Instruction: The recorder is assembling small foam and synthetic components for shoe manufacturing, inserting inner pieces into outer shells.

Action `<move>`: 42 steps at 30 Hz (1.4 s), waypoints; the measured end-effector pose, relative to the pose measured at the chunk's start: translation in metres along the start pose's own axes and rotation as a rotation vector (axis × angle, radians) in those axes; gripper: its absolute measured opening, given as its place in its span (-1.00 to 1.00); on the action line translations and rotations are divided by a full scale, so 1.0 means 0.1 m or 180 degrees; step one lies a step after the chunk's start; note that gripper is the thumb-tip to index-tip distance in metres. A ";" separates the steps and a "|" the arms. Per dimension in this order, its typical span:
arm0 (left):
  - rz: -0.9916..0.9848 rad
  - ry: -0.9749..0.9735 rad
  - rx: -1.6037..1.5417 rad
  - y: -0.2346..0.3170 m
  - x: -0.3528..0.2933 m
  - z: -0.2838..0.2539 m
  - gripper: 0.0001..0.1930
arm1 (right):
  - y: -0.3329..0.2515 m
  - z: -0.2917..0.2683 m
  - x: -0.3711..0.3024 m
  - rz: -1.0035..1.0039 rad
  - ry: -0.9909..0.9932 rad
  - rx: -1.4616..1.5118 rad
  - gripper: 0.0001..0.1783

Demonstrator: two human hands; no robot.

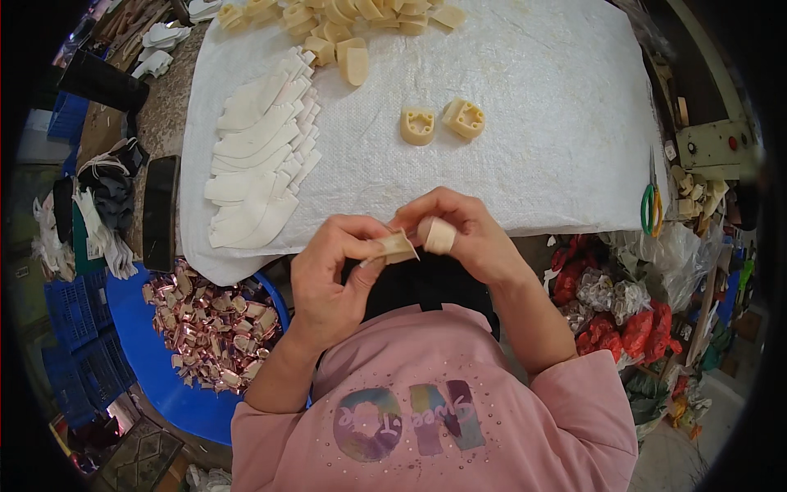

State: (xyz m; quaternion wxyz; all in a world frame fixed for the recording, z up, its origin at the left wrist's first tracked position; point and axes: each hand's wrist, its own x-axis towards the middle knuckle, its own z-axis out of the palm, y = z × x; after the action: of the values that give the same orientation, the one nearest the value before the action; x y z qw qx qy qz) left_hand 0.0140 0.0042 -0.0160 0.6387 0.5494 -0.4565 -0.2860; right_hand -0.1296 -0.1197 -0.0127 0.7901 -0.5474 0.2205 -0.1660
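Note:
Close to my body, at the table's near edge, my left hand (pixel 332 271) pinches a small beige heel block (pixel 398 248) between thumb and fingers. A thin pale edge shows along its right side. My right hand (pixel 471 238) is closed right beside it, its fingertips meeting those of the left; what they grip is hidden. Beige tape (pixel 440 236) wraps one right finger. Two beige heel blocks with hollowed, holed faces, one upright (pixel 417 126) and one tilted (pixel 465 119), sit beyond my hands. Overlapping rows of white curved cover pieces (pixel 254 176) lie to the left.
More beige heel blocks (pixel 353 61) are heaped at the table's far side. A blue basin (pixel 156 377) of pink metallic pieces (pixel 217 328) stands lower left. A phone (pixel 161 213) and black cup (pixel 102 80) lie left; scissors (pixel 652 209) rest at the right edge, above bagged scraps (pixel 623 320).

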 end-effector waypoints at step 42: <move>0.0270 0.0237 0.0596 0.03 0.07 0.04 -0.86 | 0.11 0.12 0.04 -0.1475 0.0250 -0.1140 -0.86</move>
State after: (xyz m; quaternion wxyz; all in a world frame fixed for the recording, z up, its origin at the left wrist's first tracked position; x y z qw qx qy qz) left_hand 0.0133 -0.0027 -0.0113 0.6126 0.5971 -0.4801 -0.1943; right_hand -0.1199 -0.1081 -0.0200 0.6128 -0.7070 0.1459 -0.3215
